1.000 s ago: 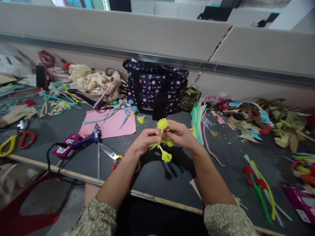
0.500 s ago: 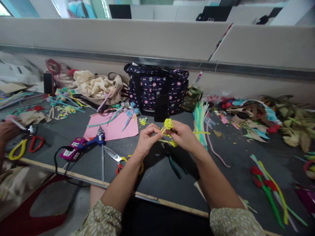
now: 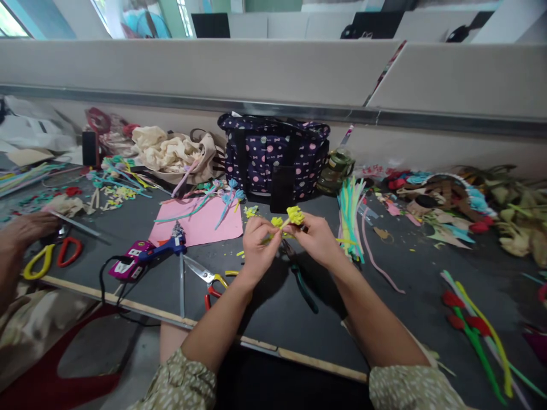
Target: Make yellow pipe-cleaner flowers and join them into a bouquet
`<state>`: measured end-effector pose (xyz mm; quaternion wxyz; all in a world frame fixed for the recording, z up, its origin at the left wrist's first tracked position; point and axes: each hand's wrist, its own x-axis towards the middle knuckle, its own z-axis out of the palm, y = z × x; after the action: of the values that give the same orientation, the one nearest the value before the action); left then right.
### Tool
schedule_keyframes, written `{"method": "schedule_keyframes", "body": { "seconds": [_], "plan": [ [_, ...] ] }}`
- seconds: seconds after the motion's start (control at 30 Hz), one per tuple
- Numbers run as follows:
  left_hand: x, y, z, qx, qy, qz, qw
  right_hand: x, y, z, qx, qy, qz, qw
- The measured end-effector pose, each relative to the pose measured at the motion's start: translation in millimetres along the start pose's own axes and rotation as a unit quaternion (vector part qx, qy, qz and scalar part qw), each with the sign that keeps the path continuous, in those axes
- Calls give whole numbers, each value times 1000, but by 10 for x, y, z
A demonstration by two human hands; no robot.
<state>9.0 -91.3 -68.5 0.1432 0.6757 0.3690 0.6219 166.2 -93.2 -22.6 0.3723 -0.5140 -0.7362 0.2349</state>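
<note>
Your left hand (image 3: 261, 246) and right hand (image 3: 315, 234) are both pinched closed on the yellow fuzzy-stem flowers (image 3: 294, 216), held above the dark tabletop (image 3: 277, 319). Green-handled pliers (image 3: 305, 289) lie beneath; tabletop stretches from them to the wood-trimmed front edge (image 3: 316, 363). Scissors (image 3: 208, 277) crowd your left forearm; a pipe-cleaner bundle (image 3: 351, 219) lies near your right hand.

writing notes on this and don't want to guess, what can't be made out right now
All in the head view:
- Stems of the yellow flowers: partly hidden by the fingers of the left hand and right hand.
- Handles of the nearer scissors: partly covered by the left forearm.
- Purple object: cut off by the right edge.
- Small print on the dark bag: too small to read.
</note>
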Motion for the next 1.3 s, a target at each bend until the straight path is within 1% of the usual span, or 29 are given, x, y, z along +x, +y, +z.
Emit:
{"method": "schedule_keyframes", "body": {
  "seconds": [0.1, 0.17, 0.3, 0.37, 0.47, 0.57, 0.67, 0.87, 1.07, 1.2, 1.3],
  "plan": [
    [-20, 5, -3, 30, 7, 11, 999, -7, -2, 43, 5, 16, -9, 1000],
    [-34, 7, -4, 39, 3, 7, 999, -16, -24, 58, -7, 25, -23, 999],
    [-38, 14, 1, 11, -9, -25, 1000, -27, -64, 37, -33, 42, -50, 997],
    [-23, 20, 1, -8, -18, -40, 999, -23, -59, 10, -27, 37, -55, 997],
    [3, 29, -5, -17, -30, -40, 999, -9, -28, -29, -34, 15, -59, 998],
    [12, 23, -9, -15, -25, -42, 999, 0, 0, -46, -67, 6, -57, 996],
    [4, 10, -8, -10, -18, -52, 998, 0, 12, -30, -80, 12, -45, 996],
    [-14, 11, -3, 17, 5, -37, 999, -3, 15, 54, -27, 26, -31, 999],
    [-55, -40, -15, 51, 20, -16, 998, -21, 7, 145, 25, 44, -40, 998],
    [-86, -69, -31, 59, 12, -25, 998, -38, -9, 174, 34, 65, -41, 996],
    [-73, -37, -29, 38, 2, -36, 999, -31, -8, 152, 50, 67, -45, 995]
  ]
}}
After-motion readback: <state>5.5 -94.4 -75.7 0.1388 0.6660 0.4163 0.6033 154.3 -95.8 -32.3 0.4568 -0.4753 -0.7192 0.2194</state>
